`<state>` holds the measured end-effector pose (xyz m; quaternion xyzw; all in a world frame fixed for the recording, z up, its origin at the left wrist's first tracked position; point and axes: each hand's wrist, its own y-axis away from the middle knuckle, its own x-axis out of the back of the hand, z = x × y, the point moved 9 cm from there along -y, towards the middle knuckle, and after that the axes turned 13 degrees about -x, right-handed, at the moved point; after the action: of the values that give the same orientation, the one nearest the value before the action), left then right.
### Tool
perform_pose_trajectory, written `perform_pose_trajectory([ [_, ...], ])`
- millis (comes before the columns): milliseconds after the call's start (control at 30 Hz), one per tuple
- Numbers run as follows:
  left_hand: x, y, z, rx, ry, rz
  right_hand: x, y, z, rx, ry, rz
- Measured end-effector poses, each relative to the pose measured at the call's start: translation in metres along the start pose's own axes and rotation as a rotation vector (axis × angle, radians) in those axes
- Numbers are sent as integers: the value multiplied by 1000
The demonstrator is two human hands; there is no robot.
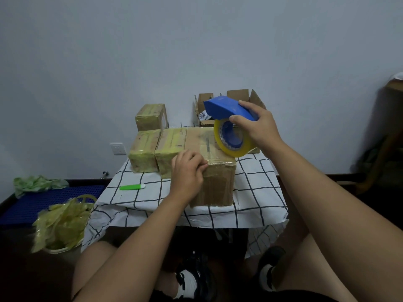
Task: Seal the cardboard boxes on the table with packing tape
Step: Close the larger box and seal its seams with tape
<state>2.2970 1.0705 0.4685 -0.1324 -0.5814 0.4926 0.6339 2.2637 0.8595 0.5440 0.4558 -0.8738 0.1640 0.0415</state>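
Head view of a person seated at a small desk [257,182] covered by a white cloth with a black grid. The right hand [259,125] curls its fingers and thumb round the blue tape dispenser [226,109], holding it raised above the far right part of the large cardboard box [214,168]; the yellow tape roll [234,147] mounted in the dispenser hangs just over the box top, and whether it touches the cardboard cannot be told. The left hand [187,173] rests on the near left edge of the same box with its fingers bent over the top corner, pressing on the taped seam; its grip holds nothing separate that shows. The large box stands near the middle of the desk, its top flaps closed and a strip of clear tape visible along its front upper edge. Touching its left side are two smaller taped boxes [157,151] wrapped in yellowish tape, with a third taped box [151,116] behind them. An open cardboard box [237,99] with raised flaps stands at the far right of the desk, partly hidden by the dispenser. A green utility knife [132,187] lies on the cloth, left of the left hand and apart from the boxes. Beside the desk on the left, a container holds crumpled tape scraps [62,223].
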Motion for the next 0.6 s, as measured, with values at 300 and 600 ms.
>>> perform_pose_trajectory([
  [300,-10,-3,18,-157,-149,-50,-2,-4,5,-30,-34,-10],
  [600,-15,-9,35,-243,-212,-90,4,0,7,-31,-78,-4],
])
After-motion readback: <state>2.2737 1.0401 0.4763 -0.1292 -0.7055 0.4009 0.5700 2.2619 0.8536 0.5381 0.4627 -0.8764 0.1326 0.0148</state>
